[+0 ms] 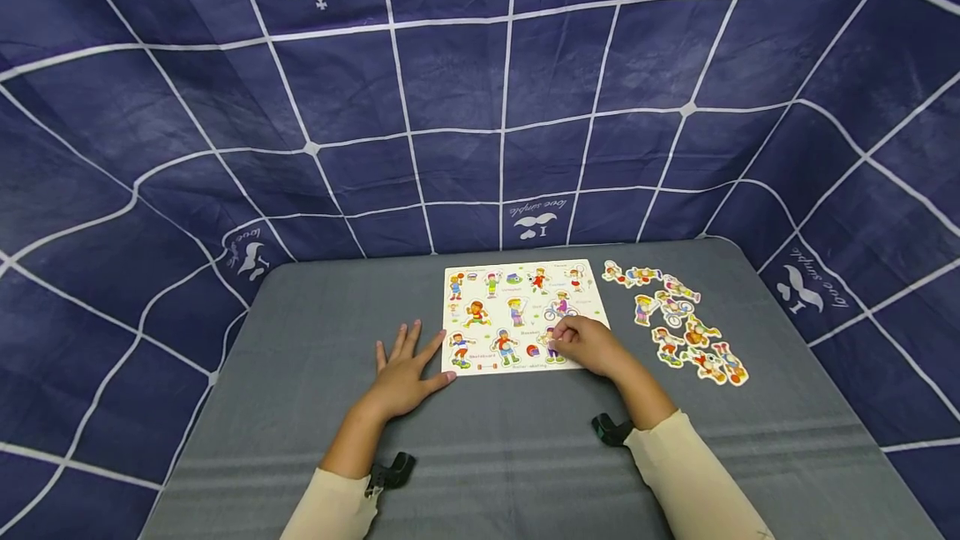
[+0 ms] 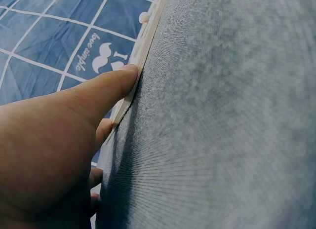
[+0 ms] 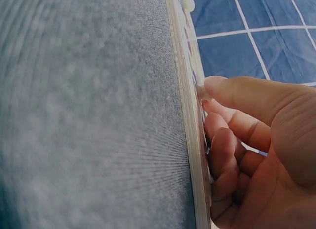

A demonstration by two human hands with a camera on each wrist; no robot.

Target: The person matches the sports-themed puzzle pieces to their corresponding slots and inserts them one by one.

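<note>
A white wooden puzzle board [image 1: 480, 337] printed with cartoon children at sports lies on the grey cloth. My left hand [image 1: 401, 382] is spread flat to its left; thumb and forefinger touch the board's left edge [image 2: 148, 46]. At the board's lower right, my right hand [image 1: 588, 344] has thumb and forefinger pinched on the small knob [image 3: 201, 92] of a puzzle piece [image 1: 552, 347] in a purple figure's place. The other right fingers curl in beside the board. Most of that piece is hidden by the hand, so how deep it sits cannot be told.
Several loose puzzle pieces [image 1: 667, 347] lie scattered right of the board, some touching or overlapping. Grey cloth [image 1: 495, 457] covers the table. Blue checked curtains [image 1: 465, 90] stand behind it and along both sides. A pale knob [image 3: 188, 4] sticks up farther along the board.
</note>
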